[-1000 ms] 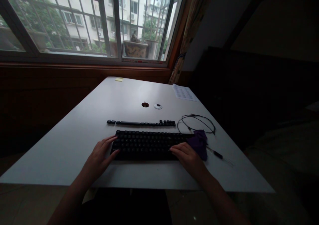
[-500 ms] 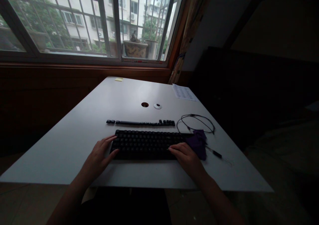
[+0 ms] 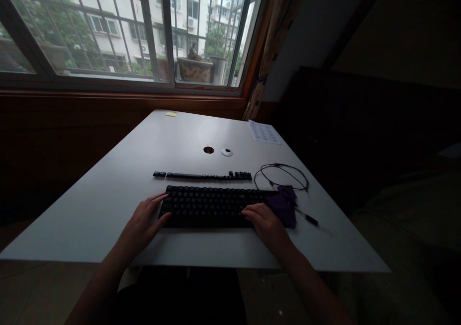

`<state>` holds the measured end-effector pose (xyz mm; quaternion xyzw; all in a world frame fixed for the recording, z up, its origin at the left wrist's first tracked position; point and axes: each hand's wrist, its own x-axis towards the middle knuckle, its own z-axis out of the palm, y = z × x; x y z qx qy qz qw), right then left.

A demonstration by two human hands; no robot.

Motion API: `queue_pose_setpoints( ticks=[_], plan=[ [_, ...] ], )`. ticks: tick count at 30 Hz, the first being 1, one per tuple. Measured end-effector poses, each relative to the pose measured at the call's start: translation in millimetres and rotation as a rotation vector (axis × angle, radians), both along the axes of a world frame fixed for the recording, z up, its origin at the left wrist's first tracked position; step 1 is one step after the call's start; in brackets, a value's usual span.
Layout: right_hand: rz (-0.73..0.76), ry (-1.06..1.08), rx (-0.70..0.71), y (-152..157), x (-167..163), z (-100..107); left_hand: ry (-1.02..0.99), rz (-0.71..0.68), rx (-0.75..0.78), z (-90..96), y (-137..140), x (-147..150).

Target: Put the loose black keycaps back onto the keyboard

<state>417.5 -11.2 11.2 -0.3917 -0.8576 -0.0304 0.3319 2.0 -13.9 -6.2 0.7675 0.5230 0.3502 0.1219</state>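
Observation:
A black keyboard (image 3: pixel 205 207) lies flat near the front edge of the white desk. At its left end is my left hand (image 3: pixel 144 218), thumb and fingers stretched apart and touching the keyboard's side and corner. Over the right part of the keys, my right hand (image 3: pixel 264 221) has its fingers pressed together; whatever they pinch, if anything, is hidden. A purple cloth (image 3: pixel 284 206) lies bunched over the keyboard's right end, beside that hand. Behind the keyboard runs a row of loose black keycaps (image 3: pixel 201 175), a long one among them.
A coiled black cable (image 3: pixel 306 177) and a dark-handled tool with thin wire ends (image 3: pixel 311 219) lie at the right. Farther back are a round hole (image 3: pixel 209 150), its white ring cover (image 3: pixel 226 152), a printed sheet (image 3: pixel 264 133) and yellow notes (image 3: pixel 171 114). A window is beyond.
The view has shifted very slightly. Both hands keep almost the same places on the keyboard, and the keycaps, cloth and cable look unmoved.

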Motion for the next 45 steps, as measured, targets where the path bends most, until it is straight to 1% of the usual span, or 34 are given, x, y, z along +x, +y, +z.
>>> queue_pose_setpoints(
  ticks=[3, 9, 11, 14, 16, 18, 19, 21, 23, 26, 30, 33, 40, 45],
  plan=[
    [0.014, 0.001, -0.024, 1.3, -0.1, 1.3, -0.001, 0.004, 0.003, -0.1, -0.3, 1.1],
    [-0.078, 0.001, -0.028, -6.7, 2.1, -1.0, 0.010, -0.008, 0.033, 1.9, 0.2, 0.3],
    [-0.065, -0.031, -0.021, -11.0, 4.6, -3.1, 0.013, -0.002, 0.099, 7.4, -1.4, 0.5],
    [-0.065, -0.095, -0.036, -17.6, 9.3, -6.0, 0.046, 0.010, 0.268, 20.7, -7.8, 11.6],
    [-0.071, -0.130, -0.044, -21.7, 13.2, -7.4, 0.071, -0.043, 0.346, 29.6, -13.6, 32.0],
    [-0.081, -0.133, -0.038, -25.0, 17.9, -8.6, 0.111, -0.157, 0.332, 35.2, -18.1, 63.0],
    [-0.089, -0.127, -0.035, -26.4, 20.4, -9.2, 0.139, -0.190, 0.323, 36.0, -19.3, 80.9],
    [-0.110, -0.114, -0.034, -28.2, 24.9, -10.3, 0.207, -0.225, 0.283, 33.3, -18.9, 116.9],
    [-0.125, -0.112, -0.044, -29.0, 27.5, -11.1, 0.262, -0.244, 0.267, 26.7, -15.5, 146.9],
    [-0.143, -0.130, -0.069, -28.9, 27.3, -11.4, 0.314, -0.238, 0.276, 15.7, -8.9, 172.7],
    [-0.158, -0.150, -0.100, -27.9, 24.9, -11.4, 0.337, -0.192, 0.258, 9.9, -5.4, 178.8],
    [-0.152, -0.141, -0.110, -27.3, 24.3, -12.1, 0.354, -0.195, 0.275, 10.5, -6.6, 177.7],
    [-0.134, -0.125, -0.065, -27.2, 22.0, -12.4, 0.328, -0.196, 0.289, 8.4, -6.7, 179.7],
    [-0.129, -0.142, -0.075, -29.0, 19.6, -11.5, 0.332, -0.211, 0.309, 8.8, -7.3, 178.1]
  ],
)
